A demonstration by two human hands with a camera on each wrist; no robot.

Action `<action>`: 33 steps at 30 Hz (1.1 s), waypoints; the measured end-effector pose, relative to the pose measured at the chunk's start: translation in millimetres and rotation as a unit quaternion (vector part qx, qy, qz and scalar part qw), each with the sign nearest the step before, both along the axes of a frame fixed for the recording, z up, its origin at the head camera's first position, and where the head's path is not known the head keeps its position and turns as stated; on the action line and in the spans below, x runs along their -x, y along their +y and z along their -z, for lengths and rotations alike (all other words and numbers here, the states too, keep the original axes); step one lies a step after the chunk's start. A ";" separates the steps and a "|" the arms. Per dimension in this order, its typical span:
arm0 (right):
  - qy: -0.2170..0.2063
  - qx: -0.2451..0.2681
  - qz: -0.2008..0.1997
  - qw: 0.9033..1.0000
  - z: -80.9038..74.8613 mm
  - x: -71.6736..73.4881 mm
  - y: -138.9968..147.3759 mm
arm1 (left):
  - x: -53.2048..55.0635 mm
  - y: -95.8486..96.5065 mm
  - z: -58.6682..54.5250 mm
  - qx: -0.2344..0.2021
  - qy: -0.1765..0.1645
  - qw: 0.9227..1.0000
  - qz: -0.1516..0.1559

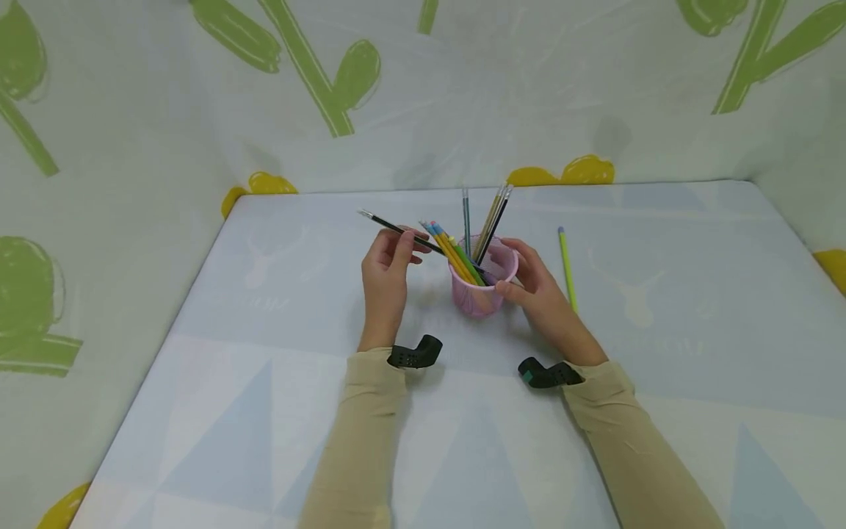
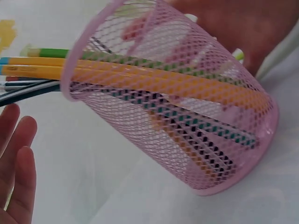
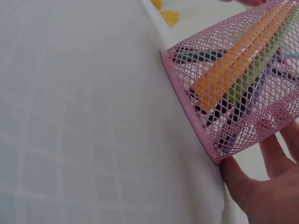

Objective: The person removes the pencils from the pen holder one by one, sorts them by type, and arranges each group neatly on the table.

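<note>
A pink mesh pencil cup (image 1: 477,301) stands on the table, filled with several pencils, among them yellow pencils (image 2: 37,70) and a green one (image 3: 241,86). My right hand (image 1: 542,294) holds the cup from its right side, thumb at the near rim and fingers behind. To the cup's left, my left hand (image 1: 385,283) pinches a slim black pencil (image 1: 386,223) with a silvery end. This pencil slants up and leftward, its lower end at the cup's left rim. In the left wrist view only some left fingers (image 2: 25,158) show, beside the dark shaft.
A lime-green pencil (image 1: 567,266) lies on the table right of the cup, partly behind the right wrist. The pale patterned tabletop (image 1: 317,411) ends at the back against a leaf-print wall covering (image 1: 463,95).
</note>
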State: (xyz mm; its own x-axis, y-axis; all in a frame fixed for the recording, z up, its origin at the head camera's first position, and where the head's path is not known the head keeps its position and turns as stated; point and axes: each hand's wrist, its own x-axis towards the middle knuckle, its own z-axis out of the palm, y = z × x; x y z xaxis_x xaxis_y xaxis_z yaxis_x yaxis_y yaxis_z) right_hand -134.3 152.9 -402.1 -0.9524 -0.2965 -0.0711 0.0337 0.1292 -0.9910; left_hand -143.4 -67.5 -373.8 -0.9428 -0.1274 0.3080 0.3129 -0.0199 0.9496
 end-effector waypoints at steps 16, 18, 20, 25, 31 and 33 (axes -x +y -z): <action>-0.003 0.007 0.001 1.000 -1.2 -1.0 -4.9 | 13.5 -20.1 12.6 -0.255 0.006 0.966 -0.039; -0.005 -0.001 0.004 1.000 -0.1 -0.6 -5.4 | 14.7 -22.5 14.5 -0.288 0.007 0.956 -0.048; -0.009 -0.006 0.008 1.000 3.1 0.2 -4.6 | 14.8 -24.2 15.6 -0.308 0.004 0.950 -0.057; -0.004 -0.012 0.012 1.000 11.6 3.8 -0.7 | 15.4 -26.8 15.9 -0.322 -0.002 0.944 -0.068; 0.004 -0.004 0.010 1.000 14.9 6.5 2.1 | 16.1 -27.5 17.8 -0.285 -0.038 0.955 -0.069; 0.001 -0.002 0.007 1.000 15.8 6.5 2.8 | 16.1 -27.1 20.2 -0.256 -0.063 0.962 -0.072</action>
